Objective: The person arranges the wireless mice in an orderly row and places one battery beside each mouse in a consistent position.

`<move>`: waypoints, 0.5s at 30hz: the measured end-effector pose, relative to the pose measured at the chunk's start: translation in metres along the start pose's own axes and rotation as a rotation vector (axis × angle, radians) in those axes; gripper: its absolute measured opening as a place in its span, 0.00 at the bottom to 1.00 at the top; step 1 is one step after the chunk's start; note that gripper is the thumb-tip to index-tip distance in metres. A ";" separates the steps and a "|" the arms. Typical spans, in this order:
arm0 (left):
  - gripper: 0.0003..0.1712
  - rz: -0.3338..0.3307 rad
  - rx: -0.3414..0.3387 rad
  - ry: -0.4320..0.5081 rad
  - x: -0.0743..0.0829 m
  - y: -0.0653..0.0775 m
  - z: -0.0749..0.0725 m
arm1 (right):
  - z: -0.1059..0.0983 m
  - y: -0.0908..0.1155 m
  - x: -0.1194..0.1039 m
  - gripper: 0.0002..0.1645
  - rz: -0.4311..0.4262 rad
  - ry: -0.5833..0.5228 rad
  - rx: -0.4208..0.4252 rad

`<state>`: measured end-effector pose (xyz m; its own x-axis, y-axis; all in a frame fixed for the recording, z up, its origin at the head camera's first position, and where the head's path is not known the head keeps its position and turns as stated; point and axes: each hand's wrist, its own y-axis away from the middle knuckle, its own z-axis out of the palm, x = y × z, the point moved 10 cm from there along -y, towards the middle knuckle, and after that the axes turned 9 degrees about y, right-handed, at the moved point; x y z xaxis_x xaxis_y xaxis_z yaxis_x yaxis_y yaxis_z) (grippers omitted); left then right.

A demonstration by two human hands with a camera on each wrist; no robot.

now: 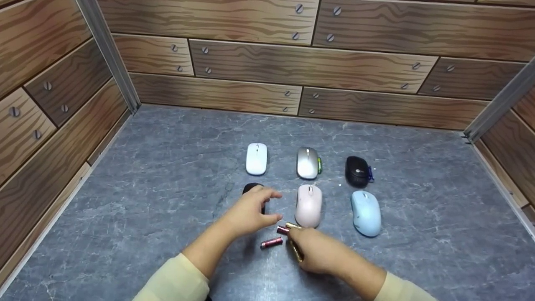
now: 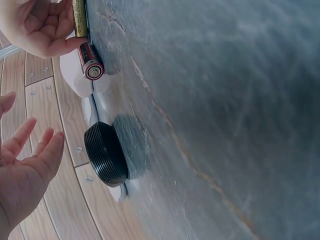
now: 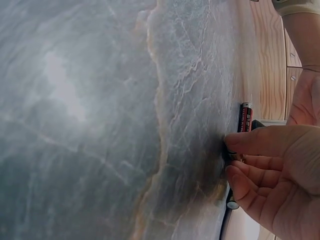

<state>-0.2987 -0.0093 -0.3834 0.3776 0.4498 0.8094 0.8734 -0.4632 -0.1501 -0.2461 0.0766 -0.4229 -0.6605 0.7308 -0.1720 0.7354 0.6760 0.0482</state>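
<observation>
My right hand (image 1: 319,251) pinches a gold battery (image 1: 296,252) between thumb and fingers, low over the tabletop. Another gold battery (image 1: 292,225) and a red battery (image 1: 283,229) lie by its fingertips, partly covered. A second red battery (image 1: 271,242) rests to the left, between the two hands. My left hand (image 1: 250,213) hovers with thumb and fingers apart, holding nothing. Beneath it is a black mouse (image 1: 252,187), mostly hidden in the head view; its ribbed side (image 2: 105,155) shows in the left wrist view. Just beyond the right hand sits a pale pink mouse (image 1: 309,205).
A white mouse (image 1: 256,159), a grey-silver mouse (image 1: 307,163) with a green battery (image 1: 319,165) beside it, and a black mouse (image 1: 356,171) with a blue battery (image 1: 370,173) form the back row. The light blue mouse (image 1: 366,213) is at right. Wood-patterned walls (image 1: 250,58) enclose the grey tabletop.
</observation>
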 end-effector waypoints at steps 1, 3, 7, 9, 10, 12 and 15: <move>0.25 -0.003 -0.002 0.001 0.000 0.000 0.000 | 0.000 0.000 0.000 0.16 -0.003 0.001 -0.003; 0.25 -0.005 -0.004 0.002 -0.001 0.000 0.000 | 0.000 0.000 -0.001 0.15 -0.009 0.007 -0.007; 0.25 0.001 -0.010 0.002 -0.001 0.001 0.001 | 0.001 0.000 -0.001 0.15 -0.012 0.026 -0.015; 0.25 0.007 -0.011 -0.002 -0.001 0.001 0.001 | 0.001 0.000 -0.001 0.16 -0.010 0.033 -0.019; 0.25 0.010 -0.010 -0.003 -0.001 0.001 0.001 | 0.001 0.000 -0.001 0.16 -0.008 0.034 -0.022; 0.25 0.014 -0.009 -0.005 -0.001 0.001 0.001 | 0.001 0.000 -0.001 0.16 -0.004 0.031 -0.026; 0.25 0.018 -0.007 -0.003 -0.001 0.000 0.001 | 0.002 0.000 -0.001 0.17 0.002 0.021 -0.034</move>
<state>-0.2985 -0.0093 -0.3848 0.3937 0.4438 0.8050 0.8645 -0.4764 -0.1602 -0.2452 0.0758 -0.4243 -0.6622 0.7339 -0.1512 0.7315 0.6769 0.0819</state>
